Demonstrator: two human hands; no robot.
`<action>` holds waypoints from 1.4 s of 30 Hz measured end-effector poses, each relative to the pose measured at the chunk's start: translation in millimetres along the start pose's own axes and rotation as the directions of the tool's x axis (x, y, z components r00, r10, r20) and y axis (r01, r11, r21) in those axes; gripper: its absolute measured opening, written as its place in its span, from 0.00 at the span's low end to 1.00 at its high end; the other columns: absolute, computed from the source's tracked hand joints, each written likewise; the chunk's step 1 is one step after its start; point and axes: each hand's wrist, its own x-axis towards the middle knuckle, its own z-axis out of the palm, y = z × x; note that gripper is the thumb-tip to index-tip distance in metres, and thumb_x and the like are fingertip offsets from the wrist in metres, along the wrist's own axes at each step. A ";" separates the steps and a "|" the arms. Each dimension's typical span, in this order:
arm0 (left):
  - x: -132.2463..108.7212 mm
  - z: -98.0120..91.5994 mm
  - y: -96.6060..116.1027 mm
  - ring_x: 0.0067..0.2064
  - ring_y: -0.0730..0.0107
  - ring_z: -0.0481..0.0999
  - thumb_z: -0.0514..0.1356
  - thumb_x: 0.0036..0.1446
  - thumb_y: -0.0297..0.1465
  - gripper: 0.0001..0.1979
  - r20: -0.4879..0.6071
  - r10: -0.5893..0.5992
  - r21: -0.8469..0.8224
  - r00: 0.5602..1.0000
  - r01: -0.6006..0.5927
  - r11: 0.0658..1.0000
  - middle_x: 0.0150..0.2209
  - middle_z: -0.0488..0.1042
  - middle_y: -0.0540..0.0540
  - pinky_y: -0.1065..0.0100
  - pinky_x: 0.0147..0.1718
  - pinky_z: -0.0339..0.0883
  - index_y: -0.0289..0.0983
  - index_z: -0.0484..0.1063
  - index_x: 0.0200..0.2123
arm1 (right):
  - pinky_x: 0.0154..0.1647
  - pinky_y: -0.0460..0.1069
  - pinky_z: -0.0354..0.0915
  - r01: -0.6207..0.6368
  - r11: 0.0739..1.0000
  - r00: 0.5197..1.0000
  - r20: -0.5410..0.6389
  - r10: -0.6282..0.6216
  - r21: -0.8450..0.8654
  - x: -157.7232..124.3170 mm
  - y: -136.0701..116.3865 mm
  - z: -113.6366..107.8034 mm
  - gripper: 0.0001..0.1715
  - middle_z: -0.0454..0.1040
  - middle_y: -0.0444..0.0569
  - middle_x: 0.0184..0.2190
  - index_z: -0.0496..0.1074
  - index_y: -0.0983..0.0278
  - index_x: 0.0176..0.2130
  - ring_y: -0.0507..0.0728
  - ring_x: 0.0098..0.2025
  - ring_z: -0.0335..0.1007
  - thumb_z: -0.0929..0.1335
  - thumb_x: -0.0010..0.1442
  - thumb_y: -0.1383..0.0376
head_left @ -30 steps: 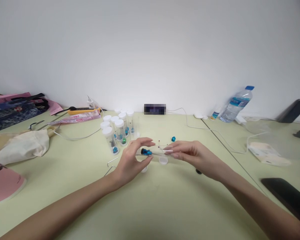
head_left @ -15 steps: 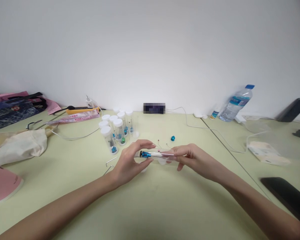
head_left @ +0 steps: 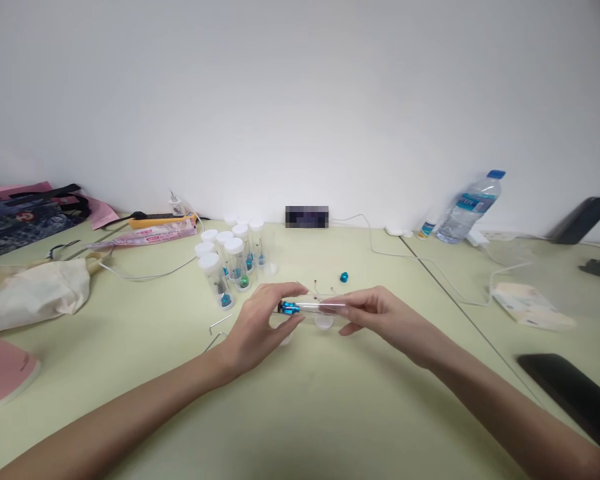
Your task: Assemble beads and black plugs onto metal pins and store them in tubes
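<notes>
My left hand (head_left: pixel 260 323) pinches one end of a clear plastic tube (head_left: pixel 313 307) held level above the table. A blue metal piece (head_left: pixel 289 307) sits inside the tube by my left fingertips. My right hand (head_left: pixel 380 317) grips the tube's other end with its fingers closed. A white cap (head_left: pixel 323 323) lies on the table just under the tube. A loose blue bead (head_left: pixel 344 277) and thin pins (head_left: pixel 315 287) lie just beyond my hands.
Several capped tubes (head_left: pixel 227 260) with blue and green pieces stand behind my left hand. A hex key (head_left: pixel 219 327) lies left of it. A water bottle (head_left: pixel 467 208), cable (head_left: pixel 430 267), tissue pack (head_left: pixel 527 305), black phone (head_left: pixel 570 393), cloth bag (head_left: pixel 35 293) surround the green table (head_left: pixel 300 400).
The blue piece has gone into the clear tube, and my right hand has closed on the tube's right end. Both hands have sunk slightly toward the table.
</notes>
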 end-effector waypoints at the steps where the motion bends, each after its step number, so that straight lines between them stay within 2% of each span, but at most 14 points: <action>1: 0.8 -0.2 -0.8 0.47 0.65 0.75 0.62 0.57 0.28 0.17 -0.004 -0.012 -0.019 1.000 0.012 1.000 0.46 0.76 0.46 0.64 0.45 0.70 0.42 0.67 0.50 | 0.49 0.54 0.70 -0.004 1.000 1.000 -0.007 0.004 -0.026 -1.8 -2.0 -2.9 0.19 0.77 0.49 0.50 0.76 0.56 0.51 0.61 0.50 0.72 0.66 0.63 0.55; 5: 5.7 -3.1 -1.4 0.46 0.65 0.76 0.63 0.55 0.28 0.16 -0.021 -0.115 -0.152 0.993 0.111 0.982 0.46 0.75 0.45 0.64 0.45 0.70 0.41 0.68 0.48 | 0.52 0.58 0.67 0.017 0.962 0.995 -0.090 -0.043 -0.273 -11.8 -12.4 -15.9 0.19 0.76 0.48 0.51 0.76 0.55 0.51 0.62 0.49 0.73 0.65 0.63 0.56; 8: 10.1 -6.4 1.1 0.46 0.64 0.77 0.65 0.53 0.28 0.18 0.006 -0.233 -0.273 0.972 0.226 0.935 0.46 0.76 0.45 0.63 0.46 0.70 0.41 0.67 0.47 | 0.50 0.58 0.68 0.083 0.901 0.994 -0.032 -0.107 -0.426 -15.9 -16.2 -24.1 0.19 0.72 0.45 0.56 0.74 0.51 0.53 0.63 0.49 0.72 0.63 0.65 0.60; 12: 13.0 -8.0 3.2 0.48 0.61 0.77 0.66 0.50 0.28 0.21 0.120 -0.359 -0.386 0.926 0.376 0.842 0.43 0.79 0.45 0.61 0.46 0.71 0.42 0.64 0.47 | 0.49 0.55 0.68 0.185 0.844 0.982 0.077 -0.170 -0.503 -14.3 -14.2 -29.8 0.23 0.71 0.42 0.57 0.72 0.48 0.54 0.62 0.53 0.70 0.61 0.64 0.67; 14: 12.6 -7.1 3.7 0.46 0.62 0.77 0.66 0.50 0.27 0.21 0.154 -0.348 -0.397 0.925 0.380 0.836 0.43 0.78 0.45 0.63 0.43 0.71 0.42 0.64 0.46 | 0.50 0.54 0.67 0.219 0.819 0.976 0.114 -0.187 -0.531 -13.5 -14.1 -29.1 0.24 0.70 0.41 0.57 0.72 0.47 0.54 0.61 0.54 0.69 0.60 0.65 0.67; 17: 11.0 -5.5 6.1 0.42 0.65 0.77 0.66 0.50 0.27 0.18 0.171 -0.266 -0.368 0.949 0.311 0.876 0.46 0.76 0.45 0.65 0.41 0.71 0.41 0.67 0.45 | 0.48 0.52 0.67 0.255 0.805 0.966 0.175 -0.190 -0.535 -14.0 -16.5 -23.8 0.24 0.71 0.42 0.57 0.70 0.46 0.55 0.60 0.52 0.70 0.59 0.67 0.67; 22: 8.8 -6.4 10.9 0.46 0.64 0.75 0.65 0.52 0.28 0.15 0.203 -0.195 -0.312 0.959 0.253 0.916 0.50 0.71 0.44 0.67 0.39 0.70 0.41 0.71 0.45 | 0.41 0.50 0.68 0.274 0.825 0.953 0.255 -0.163 -0.495 -14.9 -15.1 -12.5 0.30 0.71 0.44 0.57 0.61 0.45 0.62 0.58 0.48 0.72 0.59 0.65 0.70; 29: 8.0 -4.7 4.4 0.49 0.63 0.75 0.65 0.53 0.28 0.19 0.200 -0.185 -0.335 0.962 0.244 0.910 0.47 0.74 0.44 0.64 0.45 0.70 0.42 0.67 0.48 | 0.45 0.52 0.67 0.183 0.831 0.972 0.222 -0.074 -0.525 -20.5 -13.9 -15.9 0.30 0.68 0.44 0.58 0.58 0.43 0.63 0.60 0.53 0.67 0.60 0.65 0.66; 31: 9.5 -4.1 0.5 0.48 0.65 0.75 0.64 0.54 0.30 0.19 0.168 -0.207 -0.376 0.964 0.257 0.890 0.46 0.74 0.44 0.63 0.48 0.69 0.41 0.65 0.49 | 0.45 0.52 0.67 0.150 0.862 0.982 0.174 -0.072 -0.484 -19.7 -16.7 -19.9 0.27 0.70 0.45 0.55 0.60 0.45 0.62 0.60 0.52 0.69 0.61 0.66 0.63; 34: 14.5 -5.6 -6.0 0.47 0.65 0.75 0.62 0.57 0.32 0.19 0.124 -0.323 -0.467 0.938 0.343 0.815 0.47 0.73 0.44 0.61 0.49 0.69 0.42 0.64 0.52 | 0.43 0.52 0.68 0.119 0.929 0.986 -0.070 -0.152 -0.350 -11.4 -13.9 -21.4 0.21 0.72 0.50 0.51 0.66 0.53 0.58 0.60 0.47 0.71 0.61 0.66 0.58; 36: 18.3 -7.4 -9.9 0.46 0.63 0.76 0.60 0.59 0.35 0.21 0.120 -0.411 -0.530 0.904 0.408 0.743 0.48 0.72 0.42 0.60 0.46 0.70 0.42 0.62 0.54 | 0.39 0.52 0.69 0.107 0.937 0.948 -0.250 -0.197 -0.334 -3.0 -3.4 -16.3 0.20 0.73 0.52 0.46 0.66 0.58 0.55 0.59 0.42 0.72 0.61 0.66 0.57; 37: 20.0 -8.2 -11.4 0.46 0.62 0.76 0.60 0.59 0.36 0.21 0.124 -0.440 -0.562 0.889 0.429 0.707 0.48 0.72 0.42 0.60 0.45 0.71 0.43 0.62 0.55 | 0.38 0.53 0.68 0.077 0.921 0.937 -0.287 -0.198 -0.383 1.2 4.4 -11.8 0.18 0.72 0.52 0.44 0.66 0.59 0.53 0.58 0.40 0.71 0.61 0.66 0.57; 40: 22.5 -9.0 -14.2 0.47 0.59 0.76 0.59 0.59 0.38 0.24 0.172 -0.476 -0.658 0.862 0.460 0.596 0.48 0.69 0.42 0.57 0.46 0.71 0.42 0.60 0.58 | 0.38 0.54 0.67 -0.028 0.836 0.973 -0.207 -0.103 -0.548 11.1 32.4 6.5 0.20 0.68 0.51 0.49 0.64 0.57 0.53 0.57 0.36 0.71 0.65 0.62 0.56; 42: 22.3 -8.5 -14.3 0.46 0.59 0.77 0.60 0.58 0.37 0.24 0.217 -0.479 -0.701 0.850 0.478 0.529 0.47 0.68 0.43 0.57 0.45 0.72 0.42 0.61 0.57 | 0.38 0.55 0.66 -0.005 0.789 0.984 -0.144 -0.105 -0.614 15.2 48.1 18.8 0.22 0.66 0.52 0.51 0.64 0.57 0.54 0.58 0.35 0.71 0.66 0.61 0.58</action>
